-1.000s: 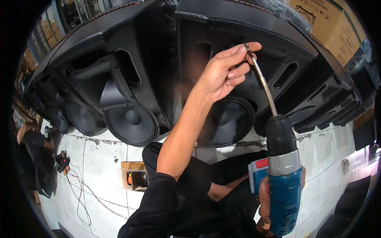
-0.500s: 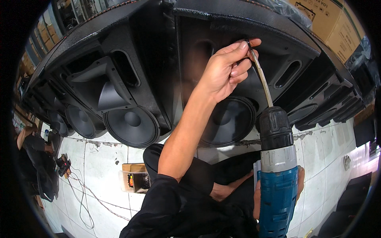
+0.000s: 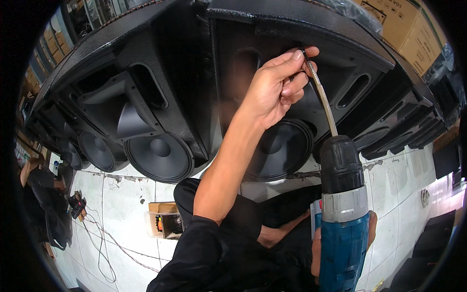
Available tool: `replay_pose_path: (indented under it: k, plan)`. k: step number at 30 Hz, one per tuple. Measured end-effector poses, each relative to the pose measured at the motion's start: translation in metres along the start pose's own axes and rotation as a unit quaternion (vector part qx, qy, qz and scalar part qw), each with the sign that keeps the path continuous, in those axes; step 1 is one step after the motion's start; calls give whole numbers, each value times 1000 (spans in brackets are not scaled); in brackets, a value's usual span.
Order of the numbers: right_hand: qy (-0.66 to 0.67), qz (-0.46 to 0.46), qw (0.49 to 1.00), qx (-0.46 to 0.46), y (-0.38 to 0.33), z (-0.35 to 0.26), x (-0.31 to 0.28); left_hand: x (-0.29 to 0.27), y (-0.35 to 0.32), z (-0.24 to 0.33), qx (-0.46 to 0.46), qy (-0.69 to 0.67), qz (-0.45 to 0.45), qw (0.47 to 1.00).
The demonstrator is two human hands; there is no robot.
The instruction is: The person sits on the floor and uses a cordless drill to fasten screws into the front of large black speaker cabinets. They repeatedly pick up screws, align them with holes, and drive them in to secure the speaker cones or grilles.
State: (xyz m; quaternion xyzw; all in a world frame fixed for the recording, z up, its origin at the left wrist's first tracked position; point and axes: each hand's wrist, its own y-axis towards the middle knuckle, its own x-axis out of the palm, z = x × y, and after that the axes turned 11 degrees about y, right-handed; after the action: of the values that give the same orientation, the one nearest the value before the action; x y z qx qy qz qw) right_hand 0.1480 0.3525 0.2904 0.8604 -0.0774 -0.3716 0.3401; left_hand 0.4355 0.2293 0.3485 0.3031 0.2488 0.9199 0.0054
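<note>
My right hand (image 3: pixel 316 250) grips a blue cordless drill (image 3: pixel 343 243) with a grey collar and black chuck; the drill's body hides most of that hand. A long silver driver bit (image 3: pixel 322 95) runs up from the chuck toward a black speaker cabinet (image 3: pixel 233 34). Thumb and fingers of my left hand (image 3: pixel 279 85) are pinched round the bit's dark tip, near the cabinet's upper front. Whether a screw sits at that tip is too small to tell. Below my left wrist shows a round woofer cone (image 3: pixel 282 151), partly hidden by my forearm.
More black speakers stand in a row on both sides, one with a flared horn (image 3: pixel 127 117). A small parts box (image 3: pixel 168 225) rests on the tiled floor by my knee. Cables (image 3: pixel 102 238) trail at left, near another person (image 3: pixel 41 194). Cardboard boxes (image 3: pixel 396 29) are stacked at upper right.
The drill's chuck and body sit slightly lower and further right. My left hand keeps its pinch at the bit's tip, and the view has shifted a little.
</note>
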Motion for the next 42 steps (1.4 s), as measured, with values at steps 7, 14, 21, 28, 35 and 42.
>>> replay_pose_path:
  k: [7, 14, 21, 28, 35, 42]
  plan:
    - [-43, 44, 998, 19, -21, 15, -3, -1, -2, -2, 1, 30, 16, 999]
    - [-22, 33, 999, 33, -16, 13, -7, -18, -43, -26, -141, 39, -65, 987]
    - [0, 12, 1000, 22, -5, 4, -5, -24, -118, -86, -270, 169, -69, 945]
    - [9, -14, 1000, -9, 12, -6, -14, -44, -150, -120, -289, 159, -134, 935]
    - [55, -51, 995, -67, 35, -17, -13, -54, -153, -105, -293, 179, -95, 934]
    - [118, -109, 966, -204, 67, -43, -25, -52, -131, -69, -214, 192, 32, 957]
